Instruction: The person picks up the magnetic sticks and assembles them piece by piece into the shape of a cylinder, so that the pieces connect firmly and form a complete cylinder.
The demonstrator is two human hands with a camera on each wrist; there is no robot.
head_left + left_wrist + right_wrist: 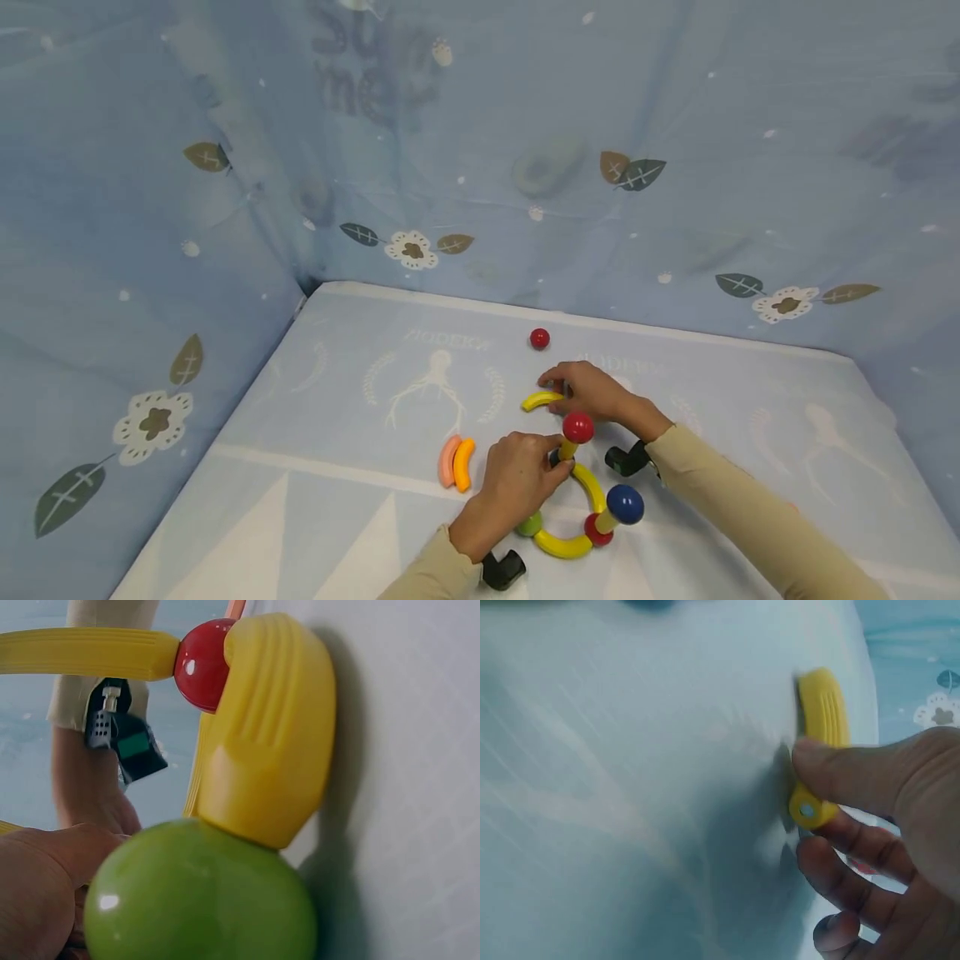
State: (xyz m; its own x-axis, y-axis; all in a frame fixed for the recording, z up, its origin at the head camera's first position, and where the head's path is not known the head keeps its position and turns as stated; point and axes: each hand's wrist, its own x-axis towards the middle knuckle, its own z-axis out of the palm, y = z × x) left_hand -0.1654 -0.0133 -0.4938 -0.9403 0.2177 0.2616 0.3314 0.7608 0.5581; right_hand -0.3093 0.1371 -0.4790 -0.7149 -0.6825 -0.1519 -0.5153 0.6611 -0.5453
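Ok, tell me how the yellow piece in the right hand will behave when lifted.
The yellow piece will likely stay stiff, given its clean, solid-looking arc. It's probably light, being small enough to pinch in the fingers. Its moulded ridges should help against slipping.

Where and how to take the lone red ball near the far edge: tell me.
Pinch the red ball at its widest part, from above. It is round, so holding it across the middle should slip least; it lies apart from the nearest yellow piece, leaving room on either side.
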